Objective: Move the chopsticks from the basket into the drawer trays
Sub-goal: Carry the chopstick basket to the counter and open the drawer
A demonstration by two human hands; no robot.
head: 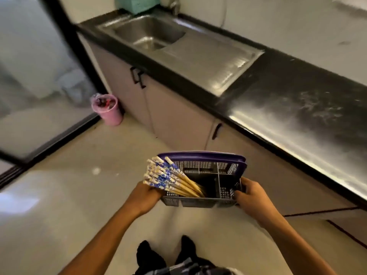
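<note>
I hold a grey slotted basket (228, 171) with a purple rim in front of me, above the floor. My left hand (146, 197) grips its left end and my right hand (251, 195) grips its right end. Several wooden chopsticks (170, 178) with blue-and-white patterned tops lean out of the basket's left compartment, fanning up and to the left. The other compartments look bare. No drawer or tray is visible.
A black countertop (288, 100) with a steel sink (151, 34) runs from upper left to right. Closed cabinet doors (178, 116) with black handles sit below. A pink bin (108, 109) stands on the floor by a glass door (35, 76).
</note>
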